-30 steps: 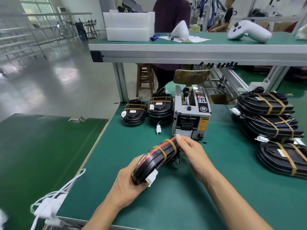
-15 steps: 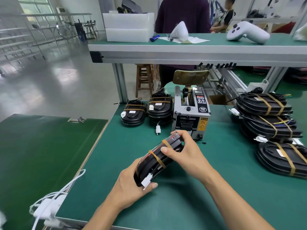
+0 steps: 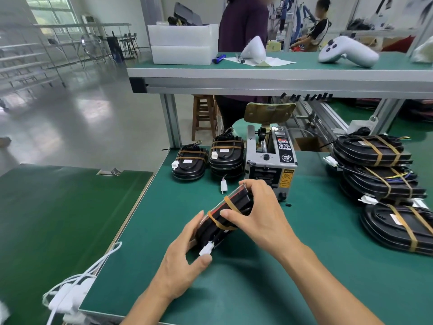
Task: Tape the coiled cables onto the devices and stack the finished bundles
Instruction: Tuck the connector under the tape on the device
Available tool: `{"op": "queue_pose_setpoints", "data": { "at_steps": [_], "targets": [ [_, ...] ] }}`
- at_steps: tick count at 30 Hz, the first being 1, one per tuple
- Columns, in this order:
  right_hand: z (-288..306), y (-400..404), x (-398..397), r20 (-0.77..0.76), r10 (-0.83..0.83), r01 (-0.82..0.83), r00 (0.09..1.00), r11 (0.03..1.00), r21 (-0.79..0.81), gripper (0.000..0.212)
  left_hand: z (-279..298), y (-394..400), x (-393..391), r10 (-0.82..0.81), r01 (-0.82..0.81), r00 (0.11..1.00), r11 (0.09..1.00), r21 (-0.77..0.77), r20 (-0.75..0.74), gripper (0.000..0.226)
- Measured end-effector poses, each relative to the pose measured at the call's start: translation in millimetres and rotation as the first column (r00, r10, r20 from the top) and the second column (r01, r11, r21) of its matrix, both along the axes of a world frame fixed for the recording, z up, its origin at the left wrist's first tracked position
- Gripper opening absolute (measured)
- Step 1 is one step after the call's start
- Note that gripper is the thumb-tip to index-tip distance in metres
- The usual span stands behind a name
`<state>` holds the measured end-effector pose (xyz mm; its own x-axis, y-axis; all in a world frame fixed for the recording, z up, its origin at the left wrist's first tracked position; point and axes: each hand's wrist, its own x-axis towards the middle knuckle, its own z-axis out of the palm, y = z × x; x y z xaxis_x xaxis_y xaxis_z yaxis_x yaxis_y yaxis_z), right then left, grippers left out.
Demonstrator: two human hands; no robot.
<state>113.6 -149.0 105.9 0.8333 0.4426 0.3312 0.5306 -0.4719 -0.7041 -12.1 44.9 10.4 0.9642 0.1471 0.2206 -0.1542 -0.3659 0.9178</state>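
Item: black device (image 3: 216,225), bound by two tan tape bands (image 3: 230,204), tilted on edge just in front of the tape dispenser (image 3: 271,164). It was held in both hands above the green bench mat (image 3: 234,285). A white connector (image 3: 206,250) was seen at its near end.

Left hand (image 3: 185,261): wrapped around the near end of the device, fingers against its left face, thumb beneath the connector.

Right hand (image 3: 260,214): curled over the far end of the device from the dispenser side, thumb laid on the near tape band.

Finished bundles, left of the dispenser: one single taped bundle (image 3: 189,166) and, touching the dispenser's left side, a short stack (image 3: 226,156), with a loose white plug (image 3: 223,186) lying in front of it.

Finished bundles, right of the dispenser: a taller stack (image 3: 375,170) of taped devices, and one more bundle (image 3: 398,228) laid flat nearer than it.

Well left of the dispenser, at the mat's near corner: white cabling (image 3: 68,294) was hung over the edge.

Behind the dispenser: a raised shelf (image 3: 257,76) was noted.
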Motion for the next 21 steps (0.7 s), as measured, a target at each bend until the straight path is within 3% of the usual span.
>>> {"op": "queue_pose_setpoints", "data": {
  "at_steps": [5,9,11,13,15,17,18,21],
  "targets": [
    [4.3,14.9,-24.9,0.325,0.067,-0.022,0.943,0.99,-0.14,0.067,-2.6,1.7,2.3,0.071,-0.071,0.997,0.997,0.019,0.01,0.093],
    [4.8,25.4,-46.6,0.472,0.141,-0.028,0.87,0.971,-0.238,0.075,-9.3,7.6,4.9,0.127,-0.127,0.992,0.989,0.072,0.004,0.054],
    [7.5,21.3,-44.4,0.381,0.188,-0.143,0.905,0.979,-0.142,0.074,-14.0,10.0,6.6,0.156,-0.155,0.988,0.987,0.039,-0.019,0.047],
    [11.0,12.0,-33.5,0.187,0.15,-0.179,0.971,0.972,0.152,0.054,-18.2,12.1,7.9,0.14,-0.14,0.99,0.99,0.015,-0.026,0.049],
    [10.0,1.0,-11.3,-0.029,-0.076,0.081,0.997,0.925,0.37,0.026,-20.1,13.0,8.5,0.128,-0.128,0.991,0.992,0.007,-0.029,0.052],
    [0.1,-10.5,18.7,-0.275,-0.284,0.376,0.919,0.842,0.386,0.007,-20.8,13.8,8.1,0.124,-0.124,0.992,0.992,-0.001,-0.029,0.055],
    [-5.1,-14.4,32.3,-0.361,-0.35,0.471,0.864,0.815,0.337,0.012,-21.2,14.3,8.0,0.119,-0.119,0.992,0.993,-0.003,-0.03,0.056],
    [-17.4,-17.8,60.0,-0.499,-0.432,0.593,0.751,0.774,0.223,0.019,-20.1,14.5,7.9,0.112,-0.112,0.993,0.994,0.001,-0.028,0.057]
  ]
}}
